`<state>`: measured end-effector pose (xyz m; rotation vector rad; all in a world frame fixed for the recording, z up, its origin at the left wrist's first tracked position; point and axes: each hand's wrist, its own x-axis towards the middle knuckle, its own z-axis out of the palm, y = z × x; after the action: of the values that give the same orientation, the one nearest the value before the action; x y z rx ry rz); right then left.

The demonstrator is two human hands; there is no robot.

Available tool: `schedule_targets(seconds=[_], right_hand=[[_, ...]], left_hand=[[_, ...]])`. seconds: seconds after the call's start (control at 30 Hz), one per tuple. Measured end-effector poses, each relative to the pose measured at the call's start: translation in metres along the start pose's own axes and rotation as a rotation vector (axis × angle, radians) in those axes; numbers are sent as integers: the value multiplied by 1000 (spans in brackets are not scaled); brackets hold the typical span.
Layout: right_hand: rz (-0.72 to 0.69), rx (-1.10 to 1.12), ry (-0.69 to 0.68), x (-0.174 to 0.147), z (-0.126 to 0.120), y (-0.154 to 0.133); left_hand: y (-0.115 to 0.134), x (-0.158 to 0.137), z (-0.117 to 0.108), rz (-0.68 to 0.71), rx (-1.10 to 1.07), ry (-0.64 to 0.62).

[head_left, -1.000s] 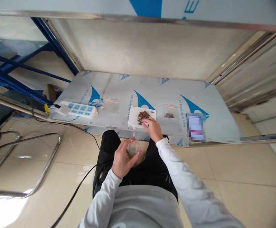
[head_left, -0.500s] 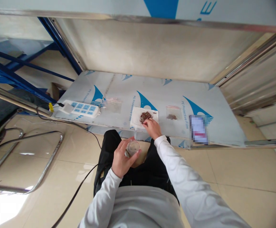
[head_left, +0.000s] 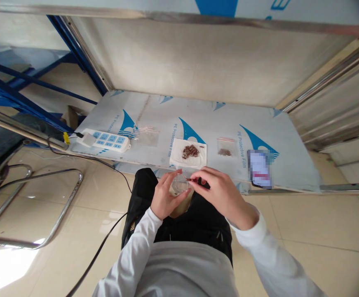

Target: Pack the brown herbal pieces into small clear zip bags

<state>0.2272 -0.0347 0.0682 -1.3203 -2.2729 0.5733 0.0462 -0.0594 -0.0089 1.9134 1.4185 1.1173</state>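
Note:
My left hand (head_left: 163, 198) is wrapped round a clear round plastic cup (head_left: 180, 185) held above my lap. In the fingertips of my right hand (head_left: 221, 190) is a small brown stick-like piece (head_left: 189, 180), pinched at the cup's rim. What lies inside the cup is too small to make out. Just beyond both hands, a pile of similar brown pieces (head_left: 190, 152) rests on a white tissue (head_left: 182, 163), with one lone piece (head_left: 201, 147) apart at its upper right corner.
To the right of the tissue lies a clear zip bag (head_left: 226, 146) with brown pieces, then a blurred-out phone (head_left: 259, 168) by the shelf's front edge. More clear bags (head_left: 148, 136) and a white power strip (head_left: 113, 141) are on the left. A metal-framed chair (head_left: 58, 214) stands lower left.
My right hand has come from the pile on the tissue back to the cup, bringing a small brown piece. The left hand with the cup has risen slightly to the right.

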Motion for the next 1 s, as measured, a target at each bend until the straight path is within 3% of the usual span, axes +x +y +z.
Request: schedule_targets(seconds=[0.2, 0.47, 0.8, 0.9, 1.0], right_hand=[[-184, -345, -166, -4, -5, -13], [-168, -275, -154, -1, -6, -17], [-245, -205, -133, -2, 3, -23], [-115, -17, 25, 4, 2, -1], [133, 5, 198, 23, 10, 52]], left_hand=[[16, 7, 11, 83, -32, -29], [17, 2, 9, 84, -50, 19], [14, -2, 6, 25, -105, 60], [11, -4, 3, -16, -92, 83], [9, -8, -1, -60, -69, 111]])
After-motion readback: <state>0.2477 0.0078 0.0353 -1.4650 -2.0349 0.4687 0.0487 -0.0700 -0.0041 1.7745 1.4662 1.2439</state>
